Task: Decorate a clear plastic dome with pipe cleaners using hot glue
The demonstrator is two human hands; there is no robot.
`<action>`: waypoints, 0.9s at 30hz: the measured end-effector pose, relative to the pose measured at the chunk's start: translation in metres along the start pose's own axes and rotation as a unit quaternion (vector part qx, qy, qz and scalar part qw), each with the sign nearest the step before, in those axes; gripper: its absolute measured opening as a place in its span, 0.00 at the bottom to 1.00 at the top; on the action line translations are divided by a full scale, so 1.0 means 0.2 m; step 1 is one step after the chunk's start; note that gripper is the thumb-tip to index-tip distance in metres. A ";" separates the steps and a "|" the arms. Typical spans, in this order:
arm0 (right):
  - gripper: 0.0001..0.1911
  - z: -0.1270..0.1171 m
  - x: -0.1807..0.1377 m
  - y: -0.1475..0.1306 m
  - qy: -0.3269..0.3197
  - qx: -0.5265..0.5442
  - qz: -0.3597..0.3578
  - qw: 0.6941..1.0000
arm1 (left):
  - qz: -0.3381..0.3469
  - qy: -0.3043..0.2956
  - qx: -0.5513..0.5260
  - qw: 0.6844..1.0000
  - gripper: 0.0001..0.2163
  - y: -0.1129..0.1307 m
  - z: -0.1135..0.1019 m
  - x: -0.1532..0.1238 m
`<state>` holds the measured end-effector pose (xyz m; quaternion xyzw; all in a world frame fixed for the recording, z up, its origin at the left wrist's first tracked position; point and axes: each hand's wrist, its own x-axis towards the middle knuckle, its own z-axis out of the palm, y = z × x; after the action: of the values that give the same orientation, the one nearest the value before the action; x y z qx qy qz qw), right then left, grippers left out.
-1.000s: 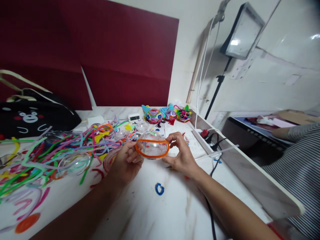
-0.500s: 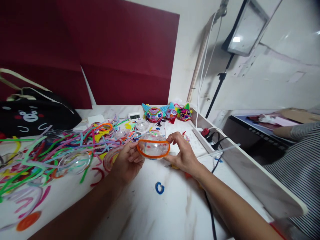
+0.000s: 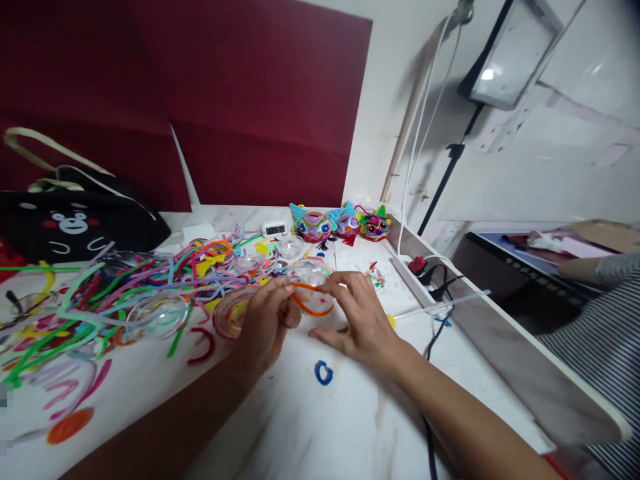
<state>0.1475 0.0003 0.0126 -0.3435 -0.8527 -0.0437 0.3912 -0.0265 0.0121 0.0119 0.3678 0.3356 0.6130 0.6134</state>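
Note:
My left hand pinches the left end of an orange pipe cleaner loop, held above the white table. At the loop's upper right edge are the curled fingers of my right hand. Its thumb is spread well below them, away from the loop. A clear plastic shell shows just behind the loop, partly covered by my right fingers. Nearer to me on the table lies a small blue pipe cleaner ring. Beside my left wrist sits a round clear piece with coloured rings.
A tangled heap of coloured pipe cleaners spreads over the left side. Several decorated animal heads and a small digital clock stand at the back. A power strip with cables lies on the right. Another person's striped sleeve shows beyond.
The orange loop has tilted flatter and now shows apart from the clear shell behind it. My right thumb has come away from the loop and dropped lower. The view has shifted slightly.

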 end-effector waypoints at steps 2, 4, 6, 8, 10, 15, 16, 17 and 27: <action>0.27 0.02 -0.01 -0.02 0.005 -0.023 -0.012 1.000 | 0.007 0.001 0.023 1.000 0.07 -0.01 0.01 -0.02; 0.22 0.03 -0.01 -0.04 0.018 -0.049 -0.018 0.998 | 0.015 -0.001 0.046 0.999 0.06 -0.02 0.02 -0.03; 0.18 0.05 -0.01 -0.05 0.034 -0.070 -0.025 0.997 | 0.024 0.001 0.064 0.998 0.06 -0.03 0.02 -0.04; 0.16 0.06 -0.02 -0.05 0.048 -0.084 -0.030 0.995 | 0.034 0.004 0.075 0.997 0.07 -0.04 0.02 -0.05; 0.16 0.07 -0.01 -0.06 0.060 -0.092 -0.034 0.993 | 0.042 0.006 0.082 0.996 0.07 -0.04 0.02 -0.05; 0.13 0.08 -0.01 -0.06 0.074 -0.106 -0.058 0.990 | 0.050 0.010 0.089 0.995 0.05 -0.06 0.02 -0.06; 0.13 0.08 -0.01 -0.06 0.076 -0.111 -0.064 0.989 | 0.052 0.013 0.092 0.994 0.05 -0.06 0.02 -0.06; 0.13 0.08 -0.02 -0.06 0.077 -0.117 -0.071 0.988 | 0.055 0.016 0.096 0.994 0.05 -0.06 0.02 -0.06; 0.13 0.12 -0.05 -0.04 0.056 -0.233 -0.140 0.961 | 0.075 0.033 0.143 0.986 0.05 -0.08 0.01 -0.05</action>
<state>0.1327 -0.0038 -0.0092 -0.2991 -0.8351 -0.3152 0.3374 -0.0178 0.0018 -0.0012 0.4555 0.4113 0.6145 0.4957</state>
